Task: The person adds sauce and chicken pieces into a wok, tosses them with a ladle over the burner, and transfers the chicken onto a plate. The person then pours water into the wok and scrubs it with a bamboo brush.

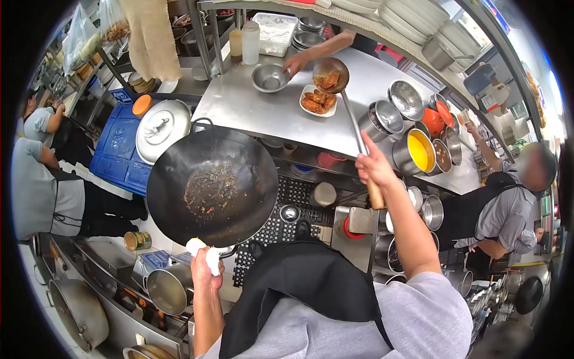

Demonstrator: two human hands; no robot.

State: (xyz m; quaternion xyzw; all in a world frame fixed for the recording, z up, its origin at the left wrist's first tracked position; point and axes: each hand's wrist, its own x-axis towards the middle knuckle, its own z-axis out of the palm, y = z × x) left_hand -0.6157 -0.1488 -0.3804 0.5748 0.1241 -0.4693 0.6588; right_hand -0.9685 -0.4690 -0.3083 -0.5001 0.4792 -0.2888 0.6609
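My left hand (205, 263) grips the handle of a big black wok (212, 186) through a white cloth, holding it tilted above the floor mat; only sauce residue sticks inside. My right hand (374, 169) holds the wooden handle of a long ladle (330, 75). The ladle's bowl carries saucy brown pieces and hovers just over a small white plate (317, 102) of the same food on the steel counter (251, 107). Another person's hand (297, 61) reaches in beside an empty steel bowl (270, 78).
Steel pots and containers with yellow and orange sauces (420, 149) line the counter's right side. A round lid (162, 128) lies on a blue crate (122, 149). People in grey shirts and black aprons stand at left (42, 191) and right (508, 209). A pot (167, 288) sits lower left.
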